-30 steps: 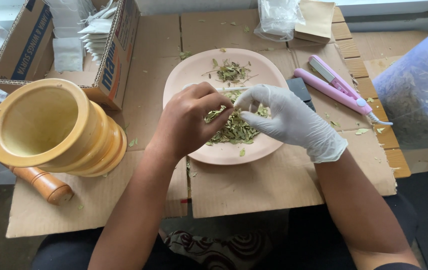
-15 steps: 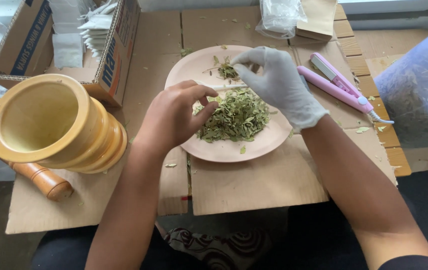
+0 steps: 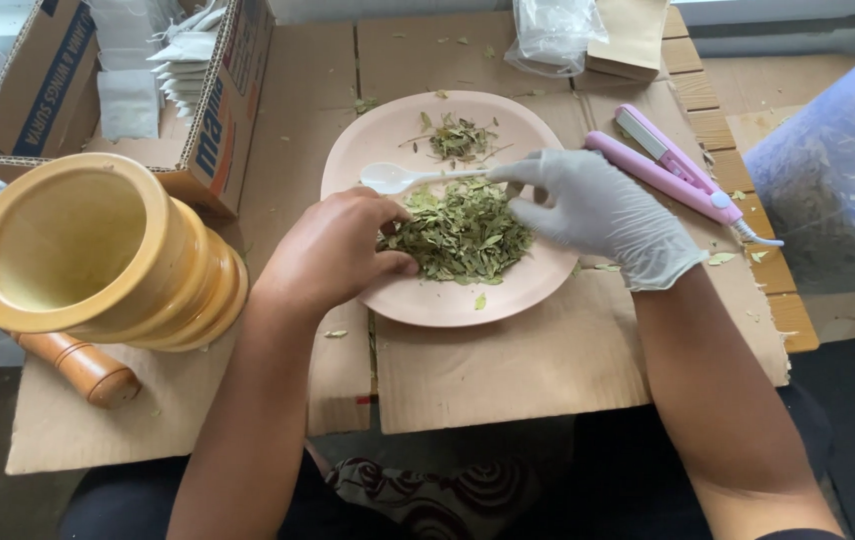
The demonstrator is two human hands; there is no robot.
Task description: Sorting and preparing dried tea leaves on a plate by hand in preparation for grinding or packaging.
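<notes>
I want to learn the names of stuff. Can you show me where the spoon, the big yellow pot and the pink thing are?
white spoon (image 3: 388, 178), head view, on its bowl.
yellow wooden mortar (image 3: 153, 290), head view, on its outer wall.
pink handheld sealer (image 3: 663, 175), head view, on its lower arm.

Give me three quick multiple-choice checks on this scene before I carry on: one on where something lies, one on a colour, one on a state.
1. Where does the wooden pestle lie?
A. on the plate
B. beside the base of the mortar
C. in the cardboard box

2. What colour is the plate?
A. pale pink
B. blue
C. black

3. What does the gloved right hand hold?
A. nothing
B. the pink flat tool
C. the white spoon

Answers:
1 B, the pestle lies on the cardboard under the mortar's left side.
2 A, its bare rim is pale pink.
3 C, its fingers pinch the spoon's handle above the dried leaves.
</notes>
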